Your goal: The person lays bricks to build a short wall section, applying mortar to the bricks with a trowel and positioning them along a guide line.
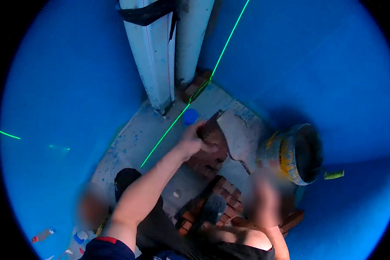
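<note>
My left hand (197, 143) reaches forward, its thumb and fingers closed on a reddish-brown brick (216, 135) near the middle of the floor. Just beyond that hand lies a small round blue object (190, 116). Lower on the right, my right hand (266, 201) is smeared, so its fingers and anything in them cannot be made out. Close to it, several small reddish bricks (229, 197) are stacked by my legs. A pale, broken-edged slab (242, 132) lies right of the held brick.
Two pale vertical pipes (154, 56) stand in the far corner, with dark wrap around one. A stained bucket (286, 154) leans open-mouthed at the right. Blue walls (65, 86) enclose the floor; a green laser line (165, 136) crosses it. A bottle-like object (43, 235) lies lower left.
</note>
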{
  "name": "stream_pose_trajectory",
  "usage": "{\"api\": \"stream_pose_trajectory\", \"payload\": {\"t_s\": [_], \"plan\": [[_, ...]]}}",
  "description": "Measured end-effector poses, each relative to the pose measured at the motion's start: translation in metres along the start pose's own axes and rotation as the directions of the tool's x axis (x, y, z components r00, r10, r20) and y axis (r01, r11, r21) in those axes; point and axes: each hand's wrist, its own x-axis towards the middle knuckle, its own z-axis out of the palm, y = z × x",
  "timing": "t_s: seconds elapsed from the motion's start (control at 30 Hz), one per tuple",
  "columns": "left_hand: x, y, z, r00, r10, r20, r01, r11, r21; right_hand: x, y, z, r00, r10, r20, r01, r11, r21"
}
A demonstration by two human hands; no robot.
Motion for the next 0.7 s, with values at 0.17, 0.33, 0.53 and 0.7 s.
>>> {"api": "stream_pose_trajectory", "payload": {"t_s": [0.17, 0.33, 0.53, 0.7], "plan": [[-0.013, -0.005, -0.021, 1.000, 0.020, -0.006, -0.021, 0.996, -0.091, -0.009, 0.000, 0.007, 0.986, -0.075, 0.148, 0.088, 0.992, -0.087], [-0.023, -0.008, -0.020, 1.000, -0.015, -0.015, 0.011, 0.965, -0.262, -0.027, 0.030, 0.032, 0.954, -0.295, -0.049, 0.270, 0.921, -0.282], [-0.032, -0.029, -0.050, 0.972, 0.003, 0.235, 0.108, 0.882, -0.458, -0.011, 0.022, 0.041, 0.943, -0.334, 0.011, 0.289, 0.799, -0.528], [-0.031, -0.039, -0.047, 0.957, 0.004, 0.290, 0.199, 0.720, -0.665, -0.010, 0.029, 0.054, 1.000, 0.010, 0.017, -0.012, 0.989, 0.146]]}}
